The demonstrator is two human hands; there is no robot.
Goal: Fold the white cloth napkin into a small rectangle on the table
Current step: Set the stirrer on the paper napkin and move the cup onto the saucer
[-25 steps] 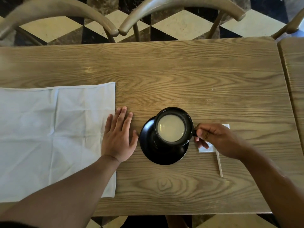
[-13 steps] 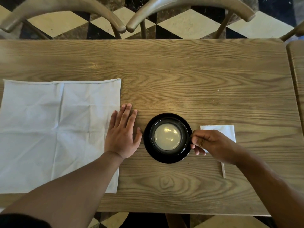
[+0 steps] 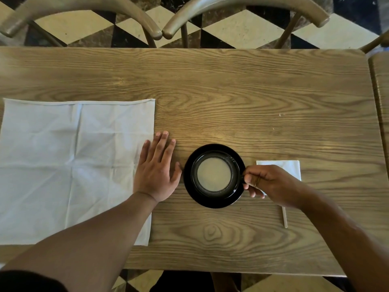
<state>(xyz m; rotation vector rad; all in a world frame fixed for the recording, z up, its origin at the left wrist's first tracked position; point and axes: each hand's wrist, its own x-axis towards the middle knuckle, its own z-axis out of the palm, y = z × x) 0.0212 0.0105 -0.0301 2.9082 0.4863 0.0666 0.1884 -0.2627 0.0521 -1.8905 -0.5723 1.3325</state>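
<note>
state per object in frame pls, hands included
white cloth napkin: spread flat, unfolded, creased
left hand: flat, fingers straight, on the napkin's right edge and the table
right hand: pinching the cup handle
black cup: upright on the saucer, holds pale liquid
black saucer: flat on the table
paper napkin: folded, partly under the right hand
white stick: lying flat

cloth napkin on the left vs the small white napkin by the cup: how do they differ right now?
The cloth napkin is far larger than the small napkin. The cloth napkin lies spread open with crease lines; the small napkin looks folded into a compact square. The left hand rests flat, partly on the cloth napkin's right edge; the right hand, gripping the cup handle, partly covers the small napkin. Both are white and flat on the table.
</note>
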